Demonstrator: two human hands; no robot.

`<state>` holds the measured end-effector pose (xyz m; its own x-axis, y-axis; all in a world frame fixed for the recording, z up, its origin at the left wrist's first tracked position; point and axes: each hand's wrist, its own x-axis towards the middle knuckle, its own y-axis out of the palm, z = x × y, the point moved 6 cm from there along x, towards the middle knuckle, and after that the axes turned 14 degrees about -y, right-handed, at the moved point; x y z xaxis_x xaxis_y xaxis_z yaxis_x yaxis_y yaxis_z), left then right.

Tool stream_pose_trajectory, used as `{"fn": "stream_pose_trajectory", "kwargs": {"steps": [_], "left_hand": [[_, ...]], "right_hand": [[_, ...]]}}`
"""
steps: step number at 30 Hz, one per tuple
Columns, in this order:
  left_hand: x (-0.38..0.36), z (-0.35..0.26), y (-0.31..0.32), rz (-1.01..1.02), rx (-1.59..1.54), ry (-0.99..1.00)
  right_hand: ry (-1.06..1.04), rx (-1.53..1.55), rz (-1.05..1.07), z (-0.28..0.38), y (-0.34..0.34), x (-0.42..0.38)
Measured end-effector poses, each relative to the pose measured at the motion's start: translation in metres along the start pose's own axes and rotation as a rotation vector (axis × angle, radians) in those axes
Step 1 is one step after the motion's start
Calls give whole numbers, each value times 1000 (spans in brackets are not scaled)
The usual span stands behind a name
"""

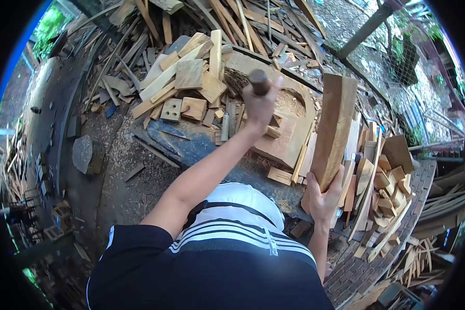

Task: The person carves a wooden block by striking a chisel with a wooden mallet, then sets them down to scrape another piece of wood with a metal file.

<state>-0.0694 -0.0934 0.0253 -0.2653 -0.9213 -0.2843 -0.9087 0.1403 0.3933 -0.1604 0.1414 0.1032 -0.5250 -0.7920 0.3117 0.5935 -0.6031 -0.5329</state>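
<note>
My left hand (260,106) is closed around a tool with a thick, dark wooden handle (259,80). The handle's round end points up toward me, and the lower part of the tool is hidden behind the hand. To the right, my right hand (325,199) grips the near end of a long, thick wooden beam (336,126), thumb and fingers on opposite sides. The beam stands tilted, its far end raised beside the workbench. Below my left hand lies a broad wooden board (287,142) with a curved rim and wood shavings.
Cut blocks and offcuts (188,75) are piled on the bench's left. More wood pieces (392,186) are heaped at the right, by a brick-paved edge (423,186). Long scrap strips (232,23) lie behind the bench. A stump (85,154) stands on the ground at left.
</note>
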Motion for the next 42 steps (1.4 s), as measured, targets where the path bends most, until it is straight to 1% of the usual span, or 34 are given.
{"fn": "stream_pose_trajectory", "kwargs": {"steps": [1, 2, 3, 5, 9, 12, 14, 15, 17, 18, 19, 21, 22, 23, 25, 26, 27, 28, 29, 30, 31, 33, 34, 35, 37, 39, 40, 41, 42], "left_hand": [[3, -7, -3, -37, -10, 34], [10, -6, -5, 13, 32, 71], [10, -5, -5, 12, 36, 73], [8, -12, 0, 13, 109, 181], [7, -7, 7, 44, 195, 195], [6, 1, 14, 90, 271, 211], [1, 3, 20, 156, 317, 248], [-1, 4, 21, 148, 318, 252], [-9, 2, 25, 158, 324, 287], [-10, 8, 24, 138, 347, 251], [-14, 9, 24, 122, 350, 256], [-20, 7, 25, 110, 360, 327], [-18, 12, 25, 124, 380, 332], [-20, 9, 24, 124, 377, 330], [-26, 6, 27, 156, 464, 304], [-27, 9, 28, 158, 463, 304], [-29, 12, 30, 163, 447, 362], [-30, 13, 31, 166, 430, 427], [-32, 15, 32, 163, 431, 434], [-35, 19, 33, 171, 455, 424], [-39, 23, 35, 180, 478, 411], [-42, 32, 36, 170, 519, 378], [-43, 37, 36, 184, 481, 370], [-45, 42, 35, 204, 444, 359], [-43, 39, 36, 208, 457, 388], [-48, 29, 36, 181, 493, 413], [-48, 32, 35, 185, 495, 397], [-48, 36, 33, 190, 497, 394], [-48, 38, 30, 188, 479, 404]], "right_hand": [[-55, -41, 1, -1, 0, -1], [-39, -10, -10, -6, 0, -3], [-38, -6, -10, -8, 2, -4], [-4, 6, -14, -12, 3, -6], [1, -33, -22, -10, 5, -7], [-32, -45, -12, -18, 9, -9], [-88, -7, -45, -20, 9, -8], [-92, -2, -39, -19, 8, -7], [53, 49, -13, -20, 6, -5], [44, 7, -1, -16, 2, 0], [-36, -20, -54, -14, -1, 4], [106, 97, -96, -14, -9, 9], [46, 116, -136, -21, -14, 11], [46, 113, -135, -26, -20, 14], [-69, 100, -155, -23, -32, 20], [-94, 162, -230, -11, -35, 25], [-95, 163, -229, -10, -39, 27], [-146, 316, -217, -9, -42, 30], [-198, 468, -204, 4, -41, 38], [-208, 537, -233, 21, -38, 39], [-210, 537, -234, 18, -30, 33], [-162, 303, -246, -1, -15, 16], [-49, -141, 195, 22, 2, 34], [7, -178, 295, 13, 10, 31], [-97, -145, 275, 18, 6, 29], [26, 5, 102, 22, -7, 26], [-145, -23, 15, 31, -15, 25], [-91, 262, -137, 34, -15, 20], [-91, 342, -152, 21, -9, 12]]}}
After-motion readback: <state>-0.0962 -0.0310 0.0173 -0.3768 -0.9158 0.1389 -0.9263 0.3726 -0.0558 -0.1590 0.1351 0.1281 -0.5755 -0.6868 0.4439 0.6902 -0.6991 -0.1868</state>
